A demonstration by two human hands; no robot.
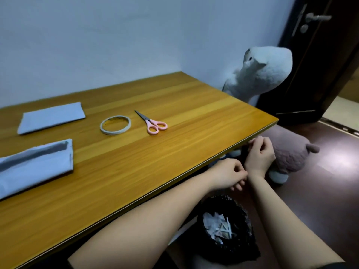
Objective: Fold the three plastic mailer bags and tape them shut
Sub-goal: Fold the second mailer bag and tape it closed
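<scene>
Two pale blue plastic mailer bags lie folded on the wooden table (174, 152). The smaller bag (51, 118) is at the back left. The larger bag (35, 166) is at the left edge of view, with a dark fold line along its top. A white tape roll (115, 125) and pink-handled scissors (153, 123) lie in the middle. Both hands are off the table, past its right edge. My left hand (229, 174) has its fingers pinched together with nothing visible in them. My right hand (259, 154) is curled just under the table edge, its palm side hidden.
A black-lined waste bin (227, 228) with white paper scraps stands on the floor below my forearms. A purple plush toy (291, 154) lies on the floor behind my right hand. A white plush toy (260, 72) leans by the wall, beside a dark door (320, 55).
</scene>
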